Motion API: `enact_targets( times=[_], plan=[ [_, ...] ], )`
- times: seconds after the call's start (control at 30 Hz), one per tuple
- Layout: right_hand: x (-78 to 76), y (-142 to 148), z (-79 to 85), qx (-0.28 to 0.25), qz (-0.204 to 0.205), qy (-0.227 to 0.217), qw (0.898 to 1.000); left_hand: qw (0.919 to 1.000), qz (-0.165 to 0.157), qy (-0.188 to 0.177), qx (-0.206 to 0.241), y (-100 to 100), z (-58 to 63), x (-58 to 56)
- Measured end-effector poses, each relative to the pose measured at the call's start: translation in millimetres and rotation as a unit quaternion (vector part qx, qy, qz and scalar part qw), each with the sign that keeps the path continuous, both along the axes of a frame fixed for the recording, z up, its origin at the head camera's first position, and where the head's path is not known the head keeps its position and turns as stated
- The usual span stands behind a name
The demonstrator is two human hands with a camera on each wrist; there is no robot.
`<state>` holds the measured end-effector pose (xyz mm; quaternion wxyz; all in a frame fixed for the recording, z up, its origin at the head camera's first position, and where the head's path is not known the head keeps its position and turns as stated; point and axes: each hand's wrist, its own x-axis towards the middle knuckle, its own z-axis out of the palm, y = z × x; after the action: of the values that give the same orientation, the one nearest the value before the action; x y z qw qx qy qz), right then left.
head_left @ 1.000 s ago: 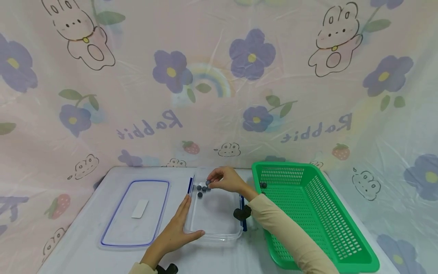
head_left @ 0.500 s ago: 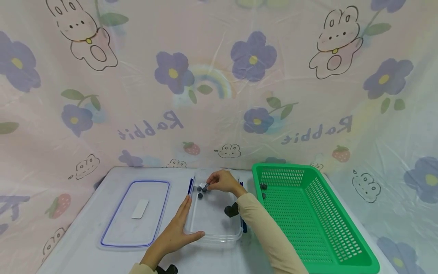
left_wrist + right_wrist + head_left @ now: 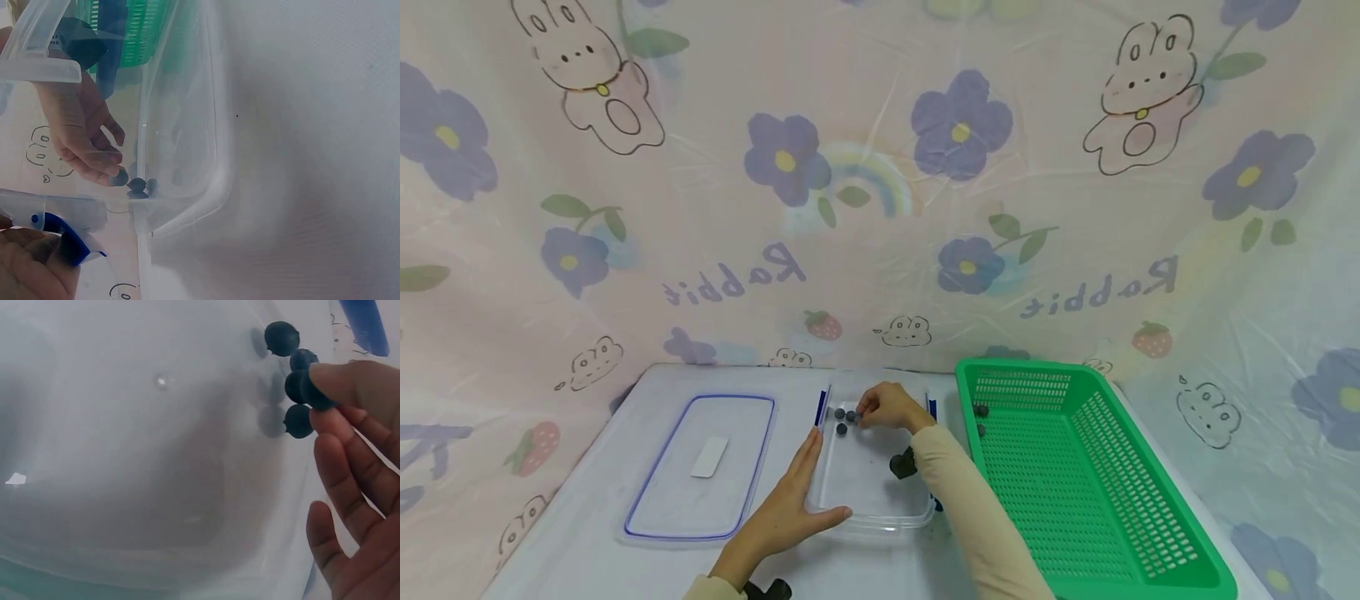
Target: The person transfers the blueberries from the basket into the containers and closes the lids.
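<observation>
White table (image 3: 572,550), floral curtain (image 3: 880,275) behind: clear container (image 3: 865,483), flanked by blue-rimmed lid (image 3: 688,500) (left) and green basket (image 3: 1037,467) (right), is touched on its left by the left hand (image 3: 786,504), thumb spread, while inside it a dark berry (image 3: 317,395) is pinched by the right hand (image 3: 891,406) beside loose berries (image 3: 299,422).

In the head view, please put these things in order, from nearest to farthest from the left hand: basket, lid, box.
1. Box: the left hand rests against its left side.
2. Lid: just left of that hand.
3. Basket: on the right, past the box.
</observation>
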<state>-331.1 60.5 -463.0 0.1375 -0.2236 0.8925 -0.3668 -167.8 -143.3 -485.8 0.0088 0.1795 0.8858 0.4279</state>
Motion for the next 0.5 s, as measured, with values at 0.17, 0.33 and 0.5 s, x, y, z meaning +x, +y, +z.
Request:
enact_targets(
  times=[0.17, 0.33, 0.5],
  plan=[
    [-0.1, -3.4, -3.8, 0.018, -0.01, -0.02, 1.0, 1.0, -0.005, -0.002, 0.001, 0.3, 0.7, 0.3],
    [-0.7, -5.5, -6.5, 0.039, -0.008, -0.015, 0.999, 1.0, -0.005, -0.001, 0.001, 0.6, 0.5, -0.1],
    [-0.3, -5.9, -8.7, 0.062, -0.008, -0.013, 0.998, 1.0, -0.005, -0.006, 0.004, 0.6, 0.2, -0.2]
  ],
)
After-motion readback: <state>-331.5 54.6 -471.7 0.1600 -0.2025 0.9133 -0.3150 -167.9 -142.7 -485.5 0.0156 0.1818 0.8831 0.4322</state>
